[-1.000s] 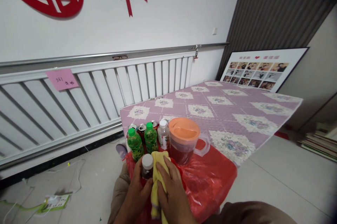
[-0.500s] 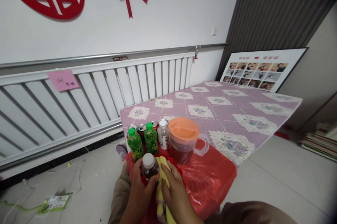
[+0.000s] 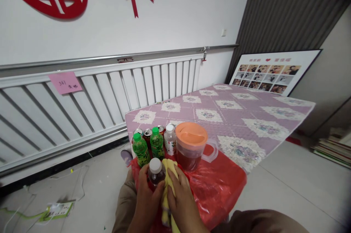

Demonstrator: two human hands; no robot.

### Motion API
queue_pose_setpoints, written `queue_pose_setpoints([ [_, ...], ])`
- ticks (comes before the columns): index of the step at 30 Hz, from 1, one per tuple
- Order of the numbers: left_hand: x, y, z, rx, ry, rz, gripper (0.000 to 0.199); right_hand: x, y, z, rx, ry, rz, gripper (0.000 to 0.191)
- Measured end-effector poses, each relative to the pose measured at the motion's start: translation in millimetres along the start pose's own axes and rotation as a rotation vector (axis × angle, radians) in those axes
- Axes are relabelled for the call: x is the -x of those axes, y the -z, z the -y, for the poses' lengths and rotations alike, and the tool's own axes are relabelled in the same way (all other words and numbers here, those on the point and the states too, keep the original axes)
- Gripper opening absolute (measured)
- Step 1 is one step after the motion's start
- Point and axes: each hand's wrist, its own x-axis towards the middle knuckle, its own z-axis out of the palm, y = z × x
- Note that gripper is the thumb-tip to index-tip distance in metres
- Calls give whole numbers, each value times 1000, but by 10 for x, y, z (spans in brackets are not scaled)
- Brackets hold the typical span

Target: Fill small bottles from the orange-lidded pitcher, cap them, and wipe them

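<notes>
My left hand (image 3: 146, 198) is wrapped round a bottle of dark drink with a white cap (image 3: 155, 167), held upright. Against the bottle's right side my right hand (image 3: 182, 196) presses a folded yellow cloth (image 3: 165, 203), its fingers closed over it. Just beyond my hands stand two green-capped bottles (image 3: 140, 149) with green labels, and a clear bottle with a white cap (image 3: 170, 140). To their right is a plastic pitcher (image 3: 190, 158) with an orange lid, dark liquid inside. Several drink cans (image 3: 148, 133) are partly hidden behind the bottles.
A red plastic bag (image 3: 219, 182) lies under the pitcher on the purple patterned tablecloth (image 3: 208, 105). A white radiator (image 3: 104, 98) runs along the wall, with glasses (image 3: 125, 60) on top. A power strip (image 3: 57, 210) with cables lies on the floor at left.
My right hand and the yellow cloth have shifted slightly up along the bottle, and the cloth's top is more bunched. My left hand keeps its grip on the bottle.
</notes>
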Motion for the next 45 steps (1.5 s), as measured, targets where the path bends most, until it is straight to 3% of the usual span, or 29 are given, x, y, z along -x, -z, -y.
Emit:
queue_pose_setpoints([
  [7,2,-8,-43,36,6,11,59,7,-45,-103,-64,-108,117,51],
  [13,-2,-16,58,43,-2,32,59,-57,131,20,-139,-21,-46,49],
  [16,-10,-16,57,60,-4,28,59,-101,154,71,-136,31,-66,50],
  [22,-20,-11,-45,3,-20,-29,56,-83,14,-39,-105,-73,65,53],
  [26,-24,-14,-43,6,-30,-7,57,-44,-42,-97,-102,-114,131,54],
  [32,-31,-31,-38,-20,-12,-11,60,-29,-60,-131,-169,-112,54,52],
  [38,-32,-33,-35,-85,-114,-41,56,-72,88,-21,-286,-89,-74,48],
  [42,-27,-5,1,-115,-145,-16,53,-108,103,5,-248,-23,-77,48],
  [45,-1,52,17,-105,-184,28,54,-91,27,-51,-226,-67,-39,50],
])
